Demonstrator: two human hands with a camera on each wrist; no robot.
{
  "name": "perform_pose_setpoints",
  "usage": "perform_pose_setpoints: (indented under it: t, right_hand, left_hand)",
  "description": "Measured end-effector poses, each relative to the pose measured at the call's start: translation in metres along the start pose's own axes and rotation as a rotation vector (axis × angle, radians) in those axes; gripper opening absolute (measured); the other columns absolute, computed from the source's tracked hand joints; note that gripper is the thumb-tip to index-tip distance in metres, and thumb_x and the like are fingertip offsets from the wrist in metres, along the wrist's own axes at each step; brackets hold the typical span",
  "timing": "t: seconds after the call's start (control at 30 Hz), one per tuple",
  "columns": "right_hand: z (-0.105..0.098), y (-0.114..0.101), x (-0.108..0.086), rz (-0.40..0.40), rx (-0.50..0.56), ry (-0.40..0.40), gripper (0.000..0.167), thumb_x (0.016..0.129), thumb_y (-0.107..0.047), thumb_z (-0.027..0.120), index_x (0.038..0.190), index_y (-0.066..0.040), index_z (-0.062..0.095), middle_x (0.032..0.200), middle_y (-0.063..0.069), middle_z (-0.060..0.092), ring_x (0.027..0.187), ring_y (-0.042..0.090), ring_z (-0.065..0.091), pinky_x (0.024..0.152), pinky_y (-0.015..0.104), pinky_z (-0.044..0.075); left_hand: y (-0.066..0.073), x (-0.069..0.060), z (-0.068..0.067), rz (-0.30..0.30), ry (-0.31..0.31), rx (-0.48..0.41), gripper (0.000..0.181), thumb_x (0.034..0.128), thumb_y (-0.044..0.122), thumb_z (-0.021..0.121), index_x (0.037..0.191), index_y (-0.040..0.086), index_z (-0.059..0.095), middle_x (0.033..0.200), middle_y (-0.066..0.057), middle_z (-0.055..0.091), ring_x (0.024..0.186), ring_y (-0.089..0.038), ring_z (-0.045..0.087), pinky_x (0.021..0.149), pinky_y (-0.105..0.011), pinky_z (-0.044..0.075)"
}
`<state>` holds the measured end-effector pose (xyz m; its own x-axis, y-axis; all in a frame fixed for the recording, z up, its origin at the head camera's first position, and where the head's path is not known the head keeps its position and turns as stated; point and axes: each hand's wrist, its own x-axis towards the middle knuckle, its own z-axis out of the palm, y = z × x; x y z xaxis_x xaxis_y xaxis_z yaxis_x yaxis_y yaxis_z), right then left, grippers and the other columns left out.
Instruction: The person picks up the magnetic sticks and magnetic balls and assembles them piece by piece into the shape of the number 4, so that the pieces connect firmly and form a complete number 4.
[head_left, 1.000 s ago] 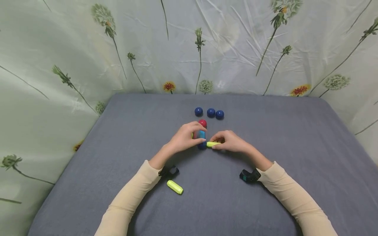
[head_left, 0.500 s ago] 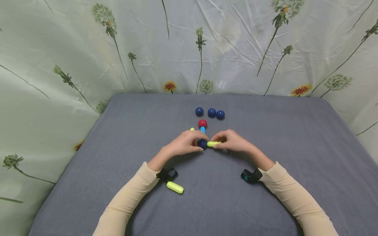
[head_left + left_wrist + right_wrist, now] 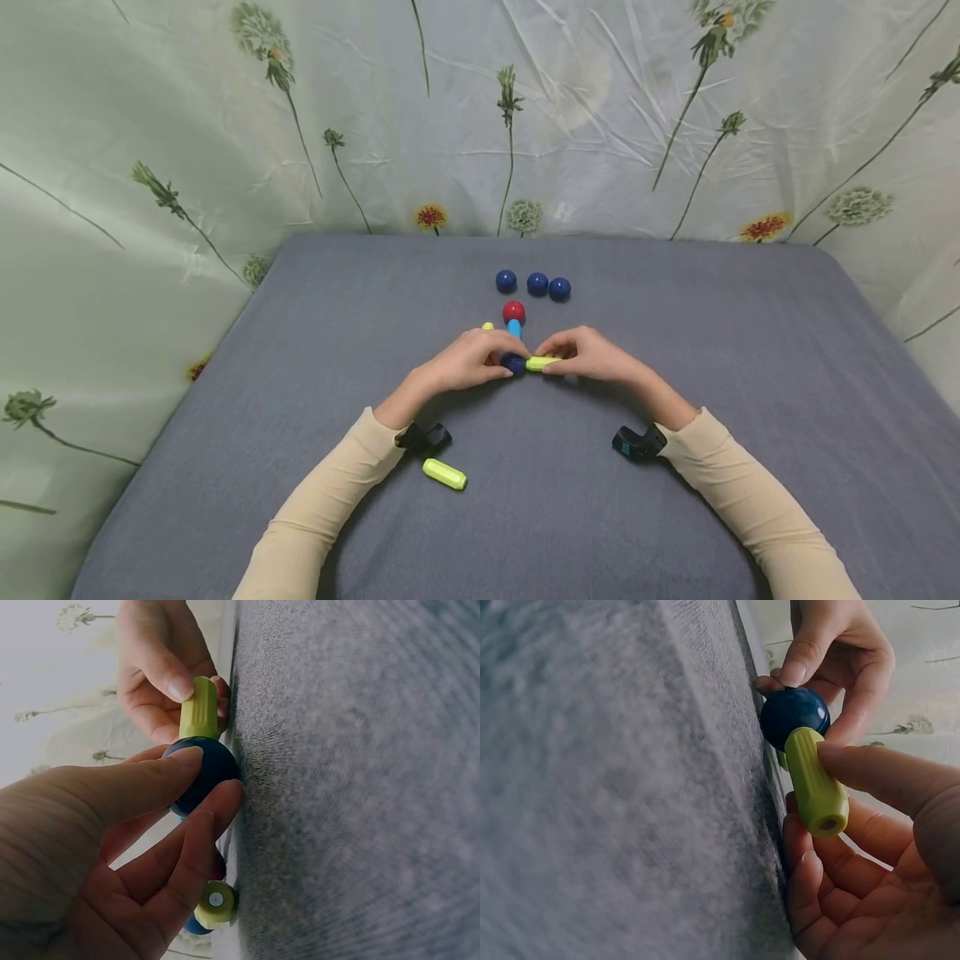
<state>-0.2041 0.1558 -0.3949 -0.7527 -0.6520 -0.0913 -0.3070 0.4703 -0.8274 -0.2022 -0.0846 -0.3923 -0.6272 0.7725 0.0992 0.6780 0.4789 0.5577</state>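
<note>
My left hand [image 3: 471, 360] grips a dark blue ball [image 3: 513, 363] between thumb and fingers, and the left wrist view shows the thumb on the ball [image 3: 207, 774]. A yellow-green rod [image 3: 542, 364] touches the ball's right side, pinched by my right hand [image 3: 592, 358]. In the right wrist view the rod [image 3: 815, 784] meets the ball [image 3: 795, 718] end-on. Behind the ball, a light blue rod [image 3: 514, 328] points toward a red ball [image 3: 513, 312]. The tip of another yellow-green rod [image 3: 487, 327] shows behind my left hand, which hides the rest.
Three dark blue balls stand farther back, one [image 3: 506, 281] on the left and two side by side [image 3: 537, 284] [image 3: 559, 289]. A loose yellow-green rod [image 3: 445, 474] lies near my left wrist on the grey cloth surface [image 3: 525, 517]. A flowered curtain hangs behind.
My left hand has come down from the light blue rod toward me and closed around the dark blue ball. My right hand has barely moved and still pinches its rod.
</note>
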Motion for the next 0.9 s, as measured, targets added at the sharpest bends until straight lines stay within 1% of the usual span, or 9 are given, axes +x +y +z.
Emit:
perform_pose_setpoints:
  t: [0.13,0.23,0.33,0.47,0.63,0.7,0.77,0.87,0.9]
  right_hand:
    - [-0.004,0.002,0.000,0.003,0.012,-0.030,0.026,0.087,-0.014,0.065,0.110,-0.001,0.066,0.097,0.015,0.069,0.073,0.008,0.059,0.061,0.023,0.048]
    - [-0.010,0.004,-0.001,0.027,0.019,-0.045,0.029,0.088,-0.015,0.064,0.113,-0.001,0.064,0.097,0.015,0.069,0.075,0.007,0.059,0.062,0.022,0.047]
    - [-0.018,0.007,-0.002,0.058,0.013,-0.026,0.031,0.090,-0.015,0.061,0.116,0.001,0.062,0.102,0.017,0.068,0.078,0.007,0.058,0.065,0.022,0.047]
    - [-0.027,0.010,-0.003,0.087,-0.031,0.068,0.030,0.091,-0.017,0.060,0.115,0.000,0.063,0.106,0.017,0.067,0.079,0.006,0.056,0.068,0.022,0.046]
    - [-0.036,0.014,0.000,0.112,-0.099,0.237,0.026,0.090,-0.017,0.062,0.109,0.001,0.064,0.097,0.017,0.066,0.072,0.004,0.054,0.064,0.019,0.043]
    - [-0.038,0.016,0.004,0.136,-0.117,0.306,0.027,0.090,-0.016,0.061,0.110,0.002,0.062,0.098,0.019,0.065,0.075,0.010,0.057,0.065,0.021,0.044]
    - [-0.040,0.017,0.008,0.168,-0.127,0.357,0.031,0.090,-0.016,0.060,0.115,0.002,0.058,0.106,0.021,0.063,0.084,0.020,0.061,0.071,0.027,0.048]
    - [-0.042,0.019,0.017,0.213,-0.138,0.396,0.041,0.091,-0.016,0.058,0.127,0.000,0.048,0.121,0.024,0.056,0.102,0.035,0.059,0.082,0.042,0.049]
    - [-0.043,0.019,0.019,0.223,-0.136,0.398,0.045,0.091,-0.017,0.058,0.130,-0.001,0.045,0.125,0.024,0.054,0.106,0.037,0.057,0.085,0.045,0.048]
  left_hand:
    - [0.000,0.000,-0.001,-0.001,0.005,0.001,0.029,0.0844,0.010,0.068,0.114,0.013,0.066,0.115,-0.003,0.066,0.079,-0.008,0.059,0.071,-0.017,0.049]
    - [0.000,0.000,-0.001,0.001,0.006,-0.001,0.029,0.0843,0.010,0.068,0.113,0.013,0.066,0.114,-0.002,0.066,0.078,-0.008,0.059,0.071,-0.017,0.049]
    - [0.000,0.000,-0.001,0.001,0.003,0.003,0.029,0.0845,0.010,0.068,0.113,0.014,0.066,0.114,-0.002,0.066,0.078,-0.007,0.059,0.071,-0.016,0.049]
    - [-0.001,0.000,0.000,-0.001,0.001,0.013,0.028,0.0845,0.011,0.068,0.113,0.014,0.067,0.114,-0.001,0.066,0.078,-0.007,0.060,0.071,-0.015,0.049]
    - [-0.002,0.000,0.000,-0.006,0.001,0.015,0.028,0.0844,0.011,0.069,0.113,0.014,0.067,0.114,-0.001,0.067,0.078,-0.007,0.061,0.071,-0.016,0.050]
    - [-0.001,0.000,0.000,-0.008,0.001,0.012,0.028,0.0843,0.011,0.069,0.113,0.014,0.066,0.114,-0.001,0.067,0.079,-0.007,0.061,0.072,-0.017,0.051]
    - [-0.001,-0.001,0.000,-0.010,0.001,0.009,0.028,0.0841,0.011,0.069,0.112,0.014,0.067,0.114,-0.002,0.067,0.079,-0.008,0.062,0.072,-0.017,0.051]
    - [0.000,-0.001,-0.001,-0.014,-0.002,0.009,0.029,0.0839,0.011,0.069,0.112,0.014,0.067,0.114,-0.002,0.066,0.079,-0.008,0.062,0.072,-0.017,0.051]
    - [0.000,-0.001,-0.002,-0.016,-0.005,0.009,0.029,0.0841,0.012,0.069,0.113,0.014,0.066,0.114,-0.001,0.066,0.079,-0.008,0.061,0.072,-0.016,0.051]
